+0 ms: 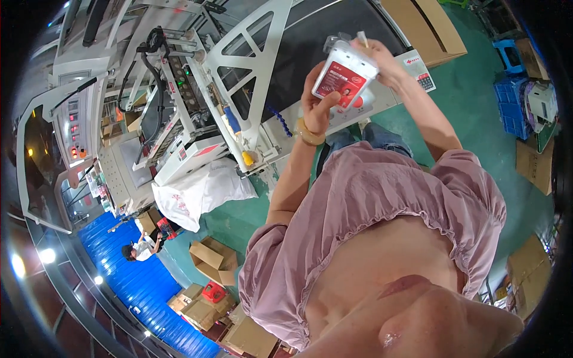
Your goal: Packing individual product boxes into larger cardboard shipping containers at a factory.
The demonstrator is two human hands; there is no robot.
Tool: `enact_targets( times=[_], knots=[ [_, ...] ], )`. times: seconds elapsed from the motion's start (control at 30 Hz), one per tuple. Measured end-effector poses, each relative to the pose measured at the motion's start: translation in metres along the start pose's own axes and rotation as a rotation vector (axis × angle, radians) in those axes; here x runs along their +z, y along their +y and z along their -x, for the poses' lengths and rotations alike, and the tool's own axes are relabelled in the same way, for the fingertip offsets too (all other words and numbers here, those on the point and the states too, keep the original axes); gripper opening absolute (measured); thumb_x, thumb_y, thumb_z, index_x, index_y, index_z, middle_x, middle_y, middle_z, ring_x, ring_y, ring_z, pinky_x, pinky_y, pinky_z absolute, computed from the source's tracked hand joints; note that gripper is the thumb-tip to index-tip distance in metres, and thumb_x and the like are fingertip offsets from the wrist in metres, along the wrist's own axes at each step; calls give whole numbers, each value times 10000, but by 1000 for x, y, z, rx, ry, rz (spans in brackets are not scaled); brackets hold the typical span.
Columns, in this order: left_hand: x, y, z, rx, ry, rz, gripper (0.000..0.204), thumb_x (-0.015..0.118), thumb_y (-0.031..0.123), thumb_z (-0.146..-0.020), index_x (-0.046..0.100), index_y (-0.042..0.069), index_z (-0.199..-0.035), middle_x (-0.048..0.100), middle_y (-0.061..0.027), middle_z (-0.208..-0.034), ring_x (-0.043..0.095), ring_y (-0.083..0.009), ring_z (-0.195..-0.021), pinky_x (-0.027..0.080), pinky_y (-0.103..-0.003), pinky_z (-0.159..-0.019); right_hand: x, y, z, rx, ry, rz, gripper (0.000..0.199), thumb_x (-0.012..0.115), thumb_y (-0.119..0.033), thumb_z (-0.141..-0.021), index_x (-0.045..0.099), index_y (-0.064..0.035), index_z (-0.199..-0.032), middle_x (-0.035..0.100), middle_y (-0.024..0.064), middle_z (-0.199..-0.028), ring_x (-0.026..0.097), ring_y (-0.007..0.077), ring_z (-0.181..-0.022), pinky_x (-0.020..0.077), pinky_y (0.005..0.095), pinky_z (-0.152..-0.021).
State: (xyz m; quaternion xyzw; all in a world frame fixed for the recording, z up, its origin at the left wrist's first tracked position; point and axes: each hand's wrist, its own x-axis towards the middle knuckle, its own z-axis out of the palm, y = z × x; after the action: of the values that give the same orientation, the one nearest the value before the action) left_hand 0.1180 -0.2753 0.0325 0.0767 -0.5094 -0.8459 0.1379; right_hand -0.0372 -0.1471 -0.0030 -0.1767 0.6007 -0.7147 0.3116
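My left hand (319,106) is closed around a stack of flat white packs (343,77), gripping the lower left side with the thumb across the front. The front pack has a red label with a small picture, and clear plastic shows at its upper edge. My right hand (387,62) is at the upper right corner of the stack, fingers bent. A thin pale stick-like piece (362,39) pokes up from those fingers; its kind is unclear. Beneath the stack, a white item with a red mark (363,100) lies at the machine's near edge, partly covered.
A dark conveyor belt (325,36) runs beyond my hands, with a white machine frame (253,65) to the left. A keypad panel (420,71) and cardboard box (427,27) stand right. Blue crates (513,110) lie farther right. Another person (142,247) is far off left.
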Motion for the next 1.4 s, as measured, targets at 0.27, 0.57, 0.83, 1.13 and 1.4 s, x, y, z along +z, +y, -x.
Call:
enact_targets(
  times=[0.27,0.57,0.83,1.13,1.4],
  knots=[
    [6,-11,-13,-225,-62,336,825,716,45,-683,260,52,-1370,503,-95,-1199,548,-184,-1024,453,-305,-877,14,28,-12,-427,-344,130,285,585,-187,-865,548,-29,-1099,598,42,-1015,565,121,-972,470,276,-846],
    [7,16,-3,80,-89,-527,604,697,-4,-645,452,42,-1195,574,-87,-1080,569,-233,-976,476,-326,-806,-30,50,9,-22,-118,-91,403,645,-229,-813,561,-24,-1150,612,59,-1060,542,121,-980,438,273,-828],
    [-22,9,-12,804,-114,-1593,644,691,17,-606,460,39,-1207,572,-134,-1090,559,-300,-920,466,-362,-785,-7,-47,28,111,-60,221,423,593,-385,-829,580,-60,-1101,508,-58,-689,249,-2,-448,162,200,-397],
    [-8,11,-5,775,58,-1264,408,698,44,-726,556,20,-1108,618,-122,-1023,579,-232,-767,478,-304,-691,7,-45,35,161,44,-62,463,650,-217,-789,494,-70,-1199,477,-64,-695,308,-10,-456,178,181,-391],
    [-9,17,-21,358,656,-122,148,649,1,-794,617,42,-932,647,-65,-924,581,-125,-701,469,-233,-615,23,-48,34,-50,194,-224,532,663,-31,-738,470,-54,-1234,565,-24,-874,332,-10,-470,196,168,-395]
  ],
)
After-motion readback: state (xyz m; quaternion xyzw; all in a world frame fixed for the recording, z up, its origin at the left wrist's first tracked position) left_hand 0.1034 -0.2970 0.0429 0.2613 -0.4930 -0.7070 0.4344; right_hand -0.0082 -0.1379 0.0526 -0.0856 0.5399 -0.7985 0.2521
